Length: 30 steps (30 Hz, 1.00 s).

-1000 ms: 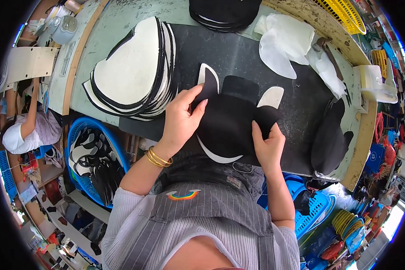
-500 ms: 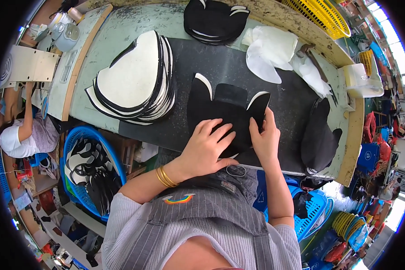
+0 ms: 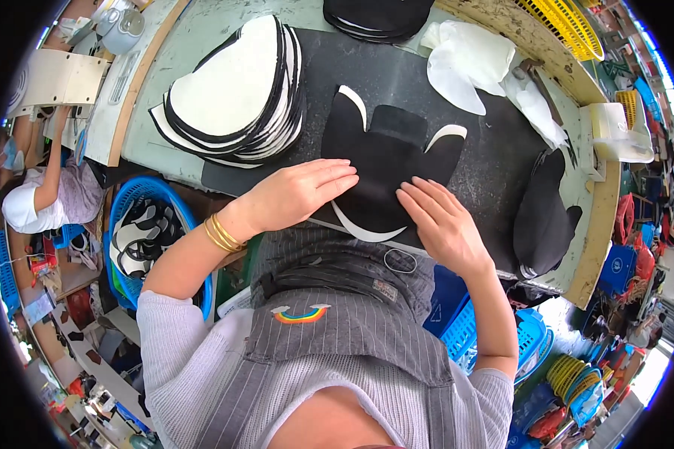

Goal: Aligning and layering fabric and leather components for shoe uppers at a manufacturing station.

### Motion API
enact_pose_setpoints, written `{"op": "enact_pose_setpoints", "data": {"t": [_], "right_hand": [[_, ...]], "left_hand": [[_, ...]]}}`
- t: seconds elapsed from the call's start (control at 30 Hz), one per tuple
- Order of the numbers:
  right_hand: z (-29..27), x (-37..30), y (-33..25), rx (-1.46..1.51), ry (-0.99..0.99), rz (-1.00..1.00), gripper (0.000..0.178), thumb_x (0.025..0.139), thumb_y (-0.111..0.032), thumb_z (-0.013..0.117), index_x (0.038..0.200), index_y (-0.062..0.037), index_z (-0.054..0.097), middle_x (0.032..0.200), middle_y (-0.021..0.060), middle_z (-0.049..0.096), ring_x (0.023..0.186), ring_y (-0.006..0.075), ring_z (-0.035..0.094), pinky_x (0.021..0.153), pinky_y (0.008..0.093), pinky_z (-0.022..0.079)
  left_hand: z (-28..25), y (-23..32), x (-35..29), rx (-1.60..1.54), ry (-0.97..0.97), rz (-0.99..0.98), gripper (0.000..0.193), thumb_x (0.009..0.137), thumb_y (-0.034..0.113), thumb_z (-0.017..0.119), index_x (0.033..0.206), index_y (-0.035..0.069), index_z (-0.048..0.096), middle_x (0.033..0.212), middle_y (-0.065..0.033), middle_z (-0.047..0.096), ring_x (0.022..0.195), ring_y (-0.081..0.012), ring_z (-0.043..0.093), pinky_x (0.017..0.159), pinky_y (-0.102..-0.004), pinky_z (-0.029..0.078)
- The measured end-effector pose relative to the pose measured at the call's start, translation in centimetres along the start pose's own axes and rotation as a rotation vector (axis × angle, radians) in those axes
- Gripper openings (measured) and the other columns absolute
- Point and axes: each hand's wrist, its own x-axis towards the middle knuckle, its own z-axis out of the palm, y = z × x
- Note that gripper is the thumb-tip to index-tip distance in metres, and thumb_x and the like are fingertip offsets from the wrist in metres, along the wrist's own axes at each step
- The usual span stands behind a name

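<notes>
A black fabric piece [image 3: 388,168] with white curved edges lies on a dark mat [image 3: 337,67] in front of me. It has two pointed lobes on its far side and a white crescent along its near edge. My left hand [image 3: 299,193] rests at its left side, fingers stretched out and lying together. Across from it, my right hand [image 3: 451,228] lies on the right part of the piece, fingers extended. Neither hand grips anything. Left of the piece is a stack of white pieces edged in black [image 3: 228,86].
Black pieces lie on the bench at the right [image 3: 543,217] and far side [image 3: 378,16]. White thin sheets [image 3: 468,60] sit at the far right. A blue basket [image 3: 206,258] of cut pieces stands low at left. At the far left, a person [image 3: 34,198] works by a machine.
The black piece now lies flat, its near white edge showing. My right hand has let go of its right lobe and moved nearer; my left hand has shifted to the left side.
</notes>
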Motion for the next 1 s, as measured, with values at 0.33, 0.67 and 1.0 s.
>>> {"op": "enact_pose_setpoints", "data": {"t": [0.33, 0.67, 1.0], "right_hand": [[-0.2, -0.8, 2.4, 0.369, -0.112, -0.060, 0.025, 0.077, -0.016, 0.069, 0.100, -0.0069, 0.069, 0.118, 0.0112, 0.061, 0.121, 0.0345, 0.049, 0.106, 0.0531, 0.029], [3.4, 2.0, -3.8, 0.382, -0.304, -0.239, 0.059, 0.079, -0.037, 0.063, 0.121, 0.0040, 0.053, 0.128, 0.0196, 0.052, 0.124, 0.0313, 0.046, 0.110, 0.0454, 0.027], [0.7, 3.0, 3.6, -0.283, -0.122, 0.185, 0.071, 0.084, -0.039, 0.057, 0.137, 0.0033, 0.035, 0.145, 0.0181, 0.033, 0.136, 0.0295, 0.028, 0.112, 0.0430, 0.020]], "left_hand": [[-1.1, -1.3, -0.9, -0.439, -0.106, 0.063, 0.021, 0.082, 0.009, 0.065, 0.103, 0.005, 0.067, 0.122, -0.0098, 0.060, 0.127, -0.0325, 0.044, 0.104, -0.0386, 0.038], [2.3, -1.0, 2.5, 0.112, -0.018, -0.217, 0.076, 0.090, 0.050, 0.046, 0.141, -0.003, 0.028, 0.149, -0.0189, 0.024, 0.139, -0.0340, 0.021, 0.113, -0.0471, 0.016], [2.1, -1.0, 2.3, 0.213, 0.033, -0.227, 0.088, 0.080, 0.056, 0.058, 0.139, -0.002, 0.030, 0.148, -0.0209, 0.023, 0.138, -0.0409, 0.016, 0.111, -0.0543, 0.015]]}}
